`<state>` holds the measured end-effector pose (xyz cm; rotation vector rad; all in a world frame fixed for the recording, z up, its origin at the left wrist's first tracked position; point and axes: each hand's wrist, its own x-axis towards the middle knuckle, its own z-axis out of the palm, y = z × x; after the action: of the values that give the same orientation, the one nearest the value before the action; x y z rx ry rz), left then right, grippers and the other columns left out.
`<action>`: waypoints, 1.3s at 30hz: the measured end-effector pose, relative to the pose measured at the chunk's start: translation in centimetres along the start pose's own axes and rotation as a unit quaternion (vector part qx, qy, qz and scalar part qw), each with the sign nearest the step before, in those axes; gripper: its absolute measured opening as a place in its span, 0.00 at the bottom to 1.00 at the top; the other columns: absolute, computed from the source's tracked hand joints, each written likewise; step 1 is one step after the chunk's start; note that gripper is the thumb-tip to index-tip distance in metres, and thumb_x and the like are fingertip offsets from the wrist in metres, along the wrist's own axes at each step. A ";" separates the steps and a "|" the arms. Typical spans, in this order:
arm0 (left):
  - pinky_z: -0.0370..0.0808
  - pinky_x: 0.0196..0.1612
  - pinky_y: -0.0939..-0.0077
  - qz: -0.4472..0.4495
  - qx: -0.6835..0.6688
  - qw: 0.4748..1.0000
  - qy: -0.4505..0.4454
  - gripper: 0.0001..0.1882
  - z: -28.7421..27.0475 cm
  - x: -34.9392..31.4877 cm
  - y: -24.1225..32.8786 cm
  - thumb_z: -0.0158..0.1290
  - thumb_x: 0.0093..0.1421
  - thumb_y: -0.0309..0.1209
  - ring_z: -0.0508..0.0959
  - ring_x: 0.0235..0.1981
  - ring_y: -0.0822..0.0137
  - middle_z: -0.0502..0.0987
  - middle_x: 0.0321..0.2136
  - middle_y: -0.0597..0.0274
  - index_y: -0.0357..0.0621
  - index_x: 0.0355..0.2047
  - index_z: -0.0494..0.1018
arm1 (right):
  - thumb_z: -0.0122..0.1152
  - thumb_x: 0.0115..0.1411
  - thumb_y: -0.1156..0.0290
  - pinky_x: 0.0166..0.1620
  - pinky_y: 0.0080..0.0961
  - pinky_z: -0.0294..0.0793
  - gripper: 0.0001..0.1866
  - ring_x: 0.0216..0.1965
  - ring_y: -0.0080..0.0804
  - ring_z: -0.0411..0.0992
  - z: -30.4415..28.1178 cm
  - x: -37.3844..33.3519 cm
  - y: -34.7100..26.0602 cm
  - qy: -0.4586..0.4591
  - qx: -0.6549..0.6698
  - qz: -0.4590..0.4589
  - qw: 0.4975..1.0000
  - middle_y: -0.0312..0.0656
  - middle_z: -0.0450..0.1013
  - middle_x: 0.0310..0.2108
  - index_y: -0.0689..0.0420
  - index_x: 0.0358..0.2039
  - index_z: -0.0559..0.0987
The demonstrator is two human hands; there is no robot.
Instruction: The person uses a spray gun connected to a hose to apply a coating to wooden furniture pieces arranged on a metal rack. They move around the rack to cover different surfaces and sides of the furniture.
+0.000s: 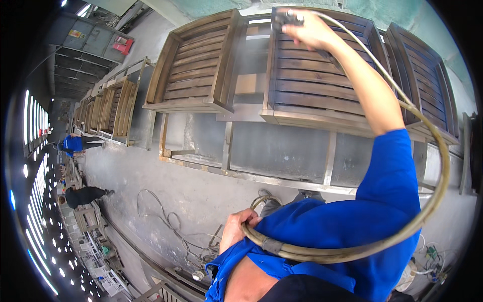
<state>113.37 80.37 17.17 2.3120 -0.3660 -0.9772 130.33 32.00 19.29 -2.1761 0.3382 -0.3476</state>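
My right hand (314, 32) is stretched out over a slatted brown wooden frame (309, 75), its fingers closed round a dark spray gun (286, 20). From there a beige hose (432, 126) loops past my right arm and across my front. At my waist, my left hand (239, 225) is closed on the gathered hose, which is doubled and bound with tape. A second slatted wooden frame (196, 65) lies to the left of the first, and a third (425, 75) to the right. All rest on a metal stand (251, 177).
Loose hoses (173, 224) lie coiled on the concrete floor (121, 171). More wooden frames (118, 108) stand on a rack at the left. Two people work farther off, one in blue (74, 144), one in dark clothes (83, 197). Grey cabinets (93, 38) stand beyond.
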 end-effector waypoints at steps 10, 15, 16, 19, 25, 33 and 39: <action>0.74 0.33 0.65 -0.031 -0.001 0.999 0.034 0.07 1.9 -1.2 2.6 0.60 0.63 0.28 0.79 0.25 0.63 0.79 0.21 0.53 0.35 0.32 0.79 | 0.63 0.64 0.65 0.20 0.27 0.71 0.12 0.16 0.25 0.70 -4.2 9.7 2.7 0.052 0.067 -0.054 0.995 0.37 0.75 0.21 0.55 0.46 0.82; 0.75 0.33 0.64 -0.028 -0.016 0.999 0.021 0.07 2.2 -1.2 3.2 0.61 0.63 0.28 0.78 0.25 0.63 0.79 0.22 0.53 0.35 0.32 0.78 | 0.63 0.65 0.63 0.21 0.24 0.71 0.12 0.19 0.22 0.70 -3.8 0.7 -1.3 -0.057 0.061 -0.023 0.996 0.34 0.74 0.21 0.53 0.46 0.82; 0.75 0.33 0.64 -0.007 -0.002 1.000 0.020 0.07 2.2 -1.2 3.3 0.61 0.63 0.28 0.78 0.25 0.62 0.79 0.22 0.53 0.35 0.33 0.78 | 0.62 0.65 0.63 0.21 0.24 0.70 0.13 0.19 0.22 0.70 -3.9 -1.6 -2.0 -0.093 0.071 -0.005 0.993 0.35 0.74 0.21 0.53 0.47 0.82; 0.74 0.33 0.63 -0.032 -0.003 0.999 0.012 0.08 2.1 -1.4 3.7 0.62 0.63 0.28 0.78 0.26 0.60 0.78 0.23 0.52 0.35 0.33 0.78 | 0.63 0.65 0.64 0.21 0.17 0.72 0.31 0.27 0.16 0.74 -2.2 -7.0 -3.5 -0.152 0.090 -0.005 0.984 0.31 0.76 0.29 0.46 0.69 0.71; 0.75 0.36 0.62 -0.027 -0.001 1.000 0.013 0.07 1.7 -1.7 3.1 0.61 0.64 0.29 0.79 0.27 0.59 0.79 0.24 0.52 0.36 0.33 0.79 | 0.62 0.64 0.67 0.21 0.20 0.74 0.32 0.25 0.17 0.73 -1.5 -9.0 -2.8 -0.252 0.125 -0.010 0.960 0.32 0.75 0.28 0.44 0.69 0.71; 0.73 0.33 0.67 -0.039 -0.023 0.996 0.071 0.09 1.0 -4.0 0.7 0.61 0.63 0.30 0.75 0.24 0.67 0.77 0.20 0.54 0.36 0.31 0.78 | 0.60 0.67 0.63 0.20 0.21 0.70 0.22 0.22 0.19 0.71 -1.0 5.1 0.2 0.080 -0.028 0.029 0.996 0.33 0.73 0.23 0.48 0.60 0.75; 0.71 0.29 0.68 -0.027 -0.025 0.994 0.103 0.07 -0.2 -4.8 -2.3 0.61 0.63 0.27 0.72 0.23 0.70 0.74 0.18 0.58 0.35 0.30 0.78 | 0.61 0.66 0.61 0.23 0.24 0.73 0.28 0.23 0.22 0.73 -1.0 1.6 -1.6 0.021 -0.042 0.019 0.999 0.36 0.75 0.24 0.49 0.66 0.73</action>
<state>110.24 84.41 18.54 2.3605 -0.1936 -0.7553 131.63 31.65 21.37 -2.2433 0.4234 -0.3656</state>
